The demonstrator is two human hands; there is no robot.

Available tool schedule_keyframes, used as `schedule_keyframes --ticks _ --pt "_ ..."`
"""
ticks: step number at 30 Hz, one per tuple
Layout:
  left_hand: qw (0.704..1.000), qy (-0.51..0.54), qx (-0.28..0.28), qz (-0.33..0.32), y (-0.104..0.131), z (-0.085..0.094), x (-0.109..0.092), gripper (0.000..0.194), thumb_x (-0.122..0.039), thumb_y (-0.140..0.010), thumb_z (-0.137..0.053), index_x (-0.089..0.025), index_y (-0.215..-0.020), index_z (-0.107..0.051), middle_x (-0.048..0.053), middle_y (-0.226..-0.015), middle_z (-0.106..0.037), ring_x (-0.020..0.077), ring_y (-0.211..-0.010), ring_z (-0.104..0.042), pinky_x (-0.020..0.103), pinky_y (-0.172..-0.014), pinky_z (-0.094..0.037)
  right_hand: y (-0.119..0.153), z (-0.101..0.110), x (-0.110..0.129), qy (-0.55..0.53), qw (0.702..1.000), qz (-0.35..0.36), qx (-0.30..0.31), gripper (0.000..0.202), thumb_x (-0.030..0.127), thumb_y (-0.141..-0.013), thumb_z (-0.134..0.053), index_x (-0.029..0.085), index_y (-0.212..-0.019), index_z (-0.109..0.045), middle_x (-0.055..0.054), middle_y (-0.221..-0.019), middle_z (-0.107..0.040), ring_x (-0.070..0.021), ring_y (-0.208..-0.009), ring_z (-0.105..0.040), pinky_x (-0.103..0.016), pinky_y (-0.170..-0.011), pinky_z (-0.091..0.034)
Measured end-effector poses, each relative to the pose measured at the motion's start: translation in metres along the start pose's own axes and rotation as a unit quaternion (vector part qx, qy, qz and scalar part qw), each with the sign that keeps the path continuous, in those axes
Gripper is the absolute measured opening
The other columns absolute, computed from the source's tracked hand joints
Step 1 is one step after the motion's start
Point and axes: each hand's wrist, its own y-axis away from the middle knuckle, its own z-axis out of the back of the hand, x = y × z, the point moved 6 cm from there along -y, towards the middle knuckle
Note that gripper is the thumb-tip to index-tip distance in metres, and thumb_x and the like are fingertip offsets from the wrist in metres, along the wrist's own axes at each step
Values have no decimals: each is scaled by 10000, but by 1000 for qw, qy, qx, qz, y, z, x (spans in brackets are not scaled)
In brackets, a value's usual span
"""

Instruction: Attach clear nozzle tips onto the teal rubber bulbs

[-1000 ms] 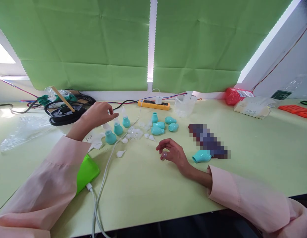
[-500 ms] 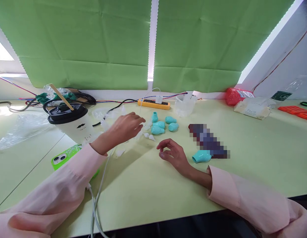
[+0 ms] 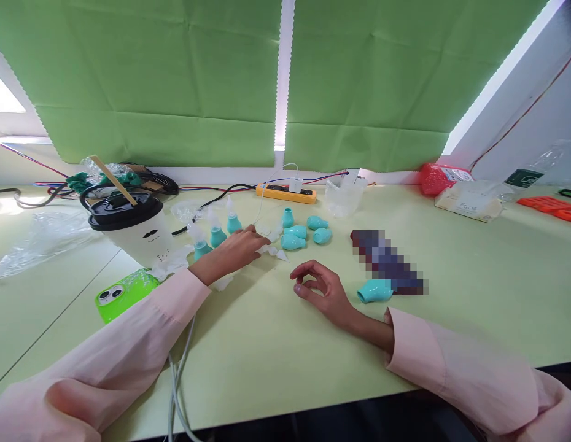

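My left hand reaches over the table beside small white translucent pieces, its fingertips at them; whether it grips one is too small to tell. Behind it stand several turquoise bulbs with clear tips. Right of it lie several turquoise bulb pieces, with one upright. My right hand rests on the table with curled fingers, thumb and fingertips apart, holding nothing. Another turquoise piece lies to its right, by a blurred dark object.
A black-lidded cup, green phone and plastic bag are on the left. Farther back are an orange power strip and clear container. A tissue pack lies at right; a white cable runs frontward.
My left hand has come down and slightly nearer, uncovering turquoise bulbs with tips and more of the phone. My right hand has hardly moved.
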Motion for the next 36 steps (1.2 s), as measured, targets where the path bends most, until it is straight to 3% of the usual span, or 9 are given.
schedule_keyframes --ticks 7,12,17,21,24,27,29,32,36 --pt "998 55 9 24 1 -2 5 308 -140 -744 -419 -212 -1027 -517 70 -859 -562 196 -811 -533 266 -625 -398 -1 1 0 6 1000 1 -6 111 200 -708 -536 198 -816 -509 -18 -837 -514 -117 -729 -482 -252 -631 -446" --pt "976 210 -43 32 1 20 -5 282 -196 -682 -507 -200 -963 -487 30 -782 -558 173 -752 -540 287 -645 -427 -3 2 -6 -38 999 -9 -26 225 242 -691 -577 215 -893 -483 -20 -837 -525 -116 -717 -486 -251 -589 -463" --pt "826 556 89 22 1 15 -38 285 -241 -644 -581 -190 -876 -422 7 -768 -569 121 -640 -579 265 -587 -478 -5 -2 -11 -99 994 -40 -12 510 284 -637 -634 263 -1096 -412 -15 -851 -514 -114 -681 -506 -250 -522 -485" --pt "750 645 127 78 0 4 -41 228 -280 -667 -570 -165 -808 -432 35 -758 -604 132 -619 -600 285 -576 -496 -4 -1 -8 -80 996 -26 -15 326 312 -640 -628 208 -937 -542 -15 -777 -516 -122 -682 -508 -250 -514 -492" --pt "791 596 101 97 -1 8 -27 223 -316 -715 -505 -157 -868 -474 53 -777 -628 130 -608 -603 278 -576 -492 -4 2 -8 -81 996 -32 -37 266 323 -624 -641 190 -833 -544 -6 -738 -504 -114 -654 -500 -240 -492 -494" --pt "918 381 32 108 1 22 -5 186 -282 -728 -455 -159 -818 -560 29 -685 -624 129 -592 -586 252 -571 -456 -4 4 -10 -91 993 -48 -51 301 330 -631 -633 195 -875 -520 11 -696 -465 -101 -617 -492 -230 -471 -499" --pt "969 215 13 119 5 27 7 163 -235 -702 -456 -174 -755 -597 20 -641 -610 145 -624 -575 242 -563 -425 -5 4 -11 -89 993 -55 -51 317 334 -628 -633 187 -887 -526 15 -680 -452 -92 -585 -488 -231 -464 -502" --pt "988 72 62 123 11 19 16 165 -189 -655 -476 -197 -757 -605 29 -706 -610 177 -701 -565 250 -561 -401 -5 3 -14 -85 993 -72 -46 315 325 -584 -671 168 -827 -547 12 -672 -466 -92 -567 -498 -239 -465 -504" --pt "986 28 110 121 15 7 15 201 -154 -630 -488 -185 -798 -594 60 -819 -596 192 -728 -560 257 -556 -396 -6 5 -19 -96 989 -101 -45 320 311 -545 -700 146 -784 -566 12 -639 -499 -95 -535 -518 -258 -471 -505"
